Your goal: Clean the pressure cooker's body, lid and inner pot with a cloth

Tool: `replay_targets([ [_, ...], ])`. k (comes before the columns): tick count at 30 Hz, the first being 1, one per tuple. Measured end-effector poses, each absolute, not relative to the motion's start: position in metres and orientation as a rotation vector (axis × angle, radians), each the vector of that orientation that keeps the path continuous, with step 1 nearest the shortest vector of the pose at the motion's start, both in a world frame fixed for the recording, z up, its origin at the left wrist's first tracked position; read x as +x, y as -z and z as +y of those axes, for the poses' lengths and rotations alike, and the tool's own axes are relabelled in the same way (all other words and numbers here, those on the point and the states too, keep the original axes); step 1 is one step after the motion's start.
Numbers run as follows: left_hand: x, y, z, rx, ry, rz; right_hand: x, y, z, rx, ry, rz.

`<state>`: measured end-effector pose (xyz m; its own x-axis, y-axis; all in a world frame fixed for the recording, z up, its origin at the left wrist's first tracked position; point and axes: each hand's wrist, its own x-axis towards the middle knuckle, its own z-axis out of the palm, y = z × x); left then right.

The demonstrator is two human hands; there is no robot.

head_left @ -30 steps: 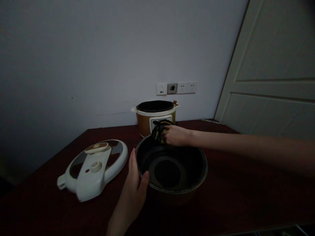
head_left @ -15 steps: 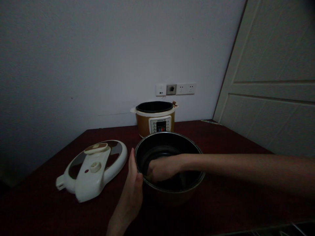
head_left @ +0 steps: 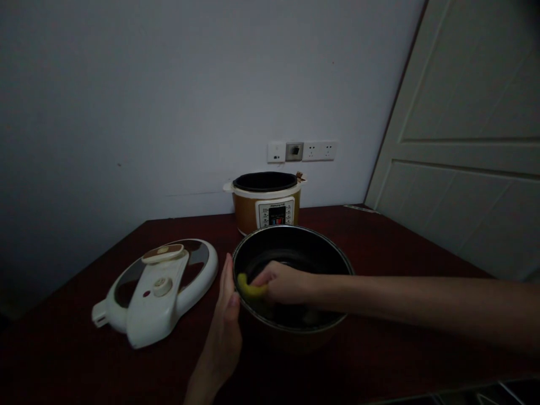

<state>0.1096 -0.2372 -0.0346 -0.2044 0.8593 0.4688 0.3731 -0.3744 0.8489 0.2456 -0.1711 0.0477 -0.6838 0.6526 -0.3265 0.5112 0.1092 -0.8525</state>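
Hidden under the right hand [head_left: 289, 283]: most of the yellow pad [head_left: 252, 288], with only a rounded, curved edge in sight, bulging out past the fingers [head_left: 266, 277] toward the left wall of the black pot [head_left: 307, 247]. Perhaps a sponge, perhaps a folded cloth; cannot say which in this dim light. Looks soft and mustard yellow along the lit edge, fading into shadow underneath. Sits inside the pot, close to the rim on the left. See right-hand fingers curled narrow around the pad, with tips mostly out of sight. Covered by the right forearm [head_left: 422, 298]: a stretch of the pot's right-hand rim and part of the interior. Cut off at the right edge: the rest of that arm.

Find the left hand [head_left: 223, 332] flat against the pot's outer left side, fingers straight and close together, thumb near the rim, gripping nothing; forearm cropped at the bottom edge. Note the pot as round, deep and dark inside, with a thin, paler rim, upright on the dark red desk [head_left: 405, 247]; outer side almost lost in shadow.

Blocked by the pot's far rim: the lower front of the brown-and-white cooker body [head_left: 244, 211]. Left of the left hand, on the desk: a white lid [head_left: 145, 326] with dark panels and a round knob [head_left: 162, 287].
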Motion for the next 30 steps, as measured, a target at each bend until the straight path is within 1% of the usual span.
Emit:
replay_targets([
  [4, 0.122, 0.031, -0.236, 1.467, -1.614, 1.567, 0.289, -0.062, -0.163, -1.148, -1.420, -3.096],
  [6, 0.124, 0.031, -0.236, 1.449, -1.609, 1.556, 0.303, -0.065, -0.149, -1.195, -1.222, -3.380],
  [8, 0.122, 0.031, -0.236, 1.460, -1.598, 1.524, 0.309, -0.060, -0.133, -1.301, -0.845, -3.554],
  [10, 0.120, 0.031, -0.236, 1.463, -1.579, 1.515, 0.306, -0.050, -0.117, -1.366, -0.305, -3.620],
  [12, 0.118, 0.030, -0.237, 1.444, -1.575, 1.518, 0.296, -0.037, -0.102, -1.274, 0.230, -3.559],
  [14, 0.118, 0.028, -0.237, 1.416, -1.586, 1.512, 0.283, -0.026, -0.092, -0.994, 0.605, -3.447],
  [16, 0.119, 0.027, -0.238, 1.396, -1.598, 1.495, 0.268, -0.019, -0.086, -0.555, 0.851, -3.347],
  [18, 0.121, 0.026, -0.238, 1.391, -1.607, 1.482, 0.255, -0.019, -0.085, -0.006, 1.005, -3.246],
  [20, 0.121, 0.025, -0.238, 1.392, -1.617, 1.477, 0.246, -0.023, -0.085, 0.489, 1.083, -3.112],
  [22, 0.121, 0.025, -0.237, 1.393, -1.623, 1.475, 0.242, -0.030, -0.084, 0.764, 1.139, -3.005],
  [23, 0.121, 0.025, -0.237, 1.393, -1.623, 1.474, 0.243, -0.035, -0.081, 0.793, 1.167, -2.983],
  [24, 0.121, 0.025, -0.237, 1.391, -1.622, 1.476, 0.246, -0.039, -0.078, 0.749, 1.191, -2.985],
  [26, 0.121, 0.025, -0.236, 1.388, -1.619, 1.477, 0.258, -0.046, -0.071, 0.495, 1.218, -3.032],
  [28, 0.122, 0.024, -0.237, 1.391, -1.611, 1.478, 0.274, -0.051, -0.068, 0.108, 1.194, -3.114],
  [30, 0.122, 0.023, -0.238, 1.397, -1.611, 1.488, 0.292, -0.054, -0.074, -0.341, 1.086, -3.209],
])
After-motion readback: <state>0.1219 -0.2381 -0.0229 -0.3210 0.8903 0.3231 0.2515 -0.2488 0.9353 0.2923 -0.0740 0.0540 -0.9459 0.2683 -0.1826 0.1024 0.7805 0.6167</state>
